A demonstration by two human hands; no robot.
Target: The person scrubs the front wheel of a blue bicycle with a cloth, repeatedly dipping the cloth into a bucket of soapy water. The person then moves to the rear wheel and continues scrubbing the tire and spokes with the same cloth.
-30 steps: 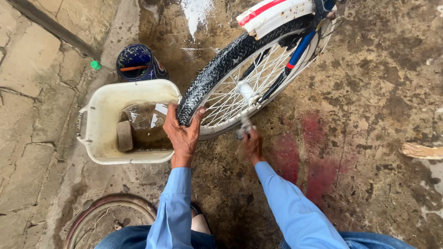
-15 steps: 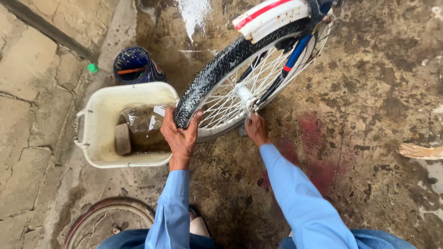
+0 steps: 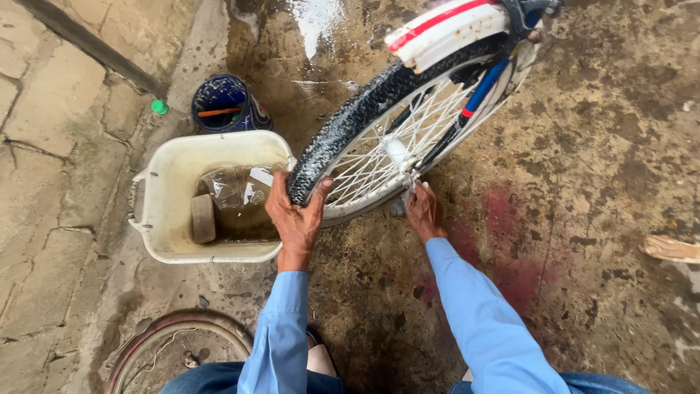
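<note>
Your left hand (image 3: 295, 215) grips the black knobby tyre (image 3: 350, 124) of the bicycle wheel (image 3: 397, 157), fingers curled over the tread and thumb hooked round its inner edge, right beside the rim of the cream plastic tub (image 3: 175, 157). Your right hand (image 3: 423, 211) sits at the wheel's hub (image 3: 402, 157), fingers bunched together around what looks like a small metal tool or axle nut; you cannot tell exactly what they pinch, since the hand hides it. The wheel stands raised and tilted, under a white mudguard with a red stripe (image 3: 445, 29). The likely risk, judging from this: the floor (image 3: 583, 182) is wet and stained, so the bicycle could slide or tip, and if the tool slips off the axle your knuckles may strike the spokes. The tyre's wet tread could also turn under your left hand and pull it toward the tub. Counted: one mounted wheel, one tub holding murky water, a block and a clear bag, one dark blue tin (image 3: 222, 102), one small green cap (image 3: 159, 107), and one loose rim (image 3: 179, 346) lying near your knee.
</note>
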